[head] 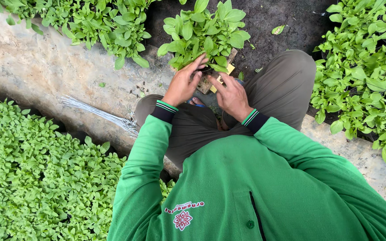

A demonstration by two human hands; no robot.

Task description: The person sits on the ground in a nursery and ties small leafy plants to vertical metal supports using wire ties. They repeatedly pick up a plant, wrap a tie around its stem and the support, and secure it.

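A clump of leafy green seedlings (pixel 204 33) stood upright in the far middle of the scene, on dark soil, its broad oval leaves fresh and crowded together. At its near edge sat a small brownish block (pixel 206 83) of soil or root mass, with a pale yellow tag (pixel 227 71) just beside it. The left hand (pixel 183 85) touched the clump's base from the left; the right hand (pixel 232 96) met the block from the right.

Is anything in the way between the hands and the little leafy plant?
Nothing visible. The left hand and right hand already reach the base of the leafy plant, fingertips under its lowest leaves.
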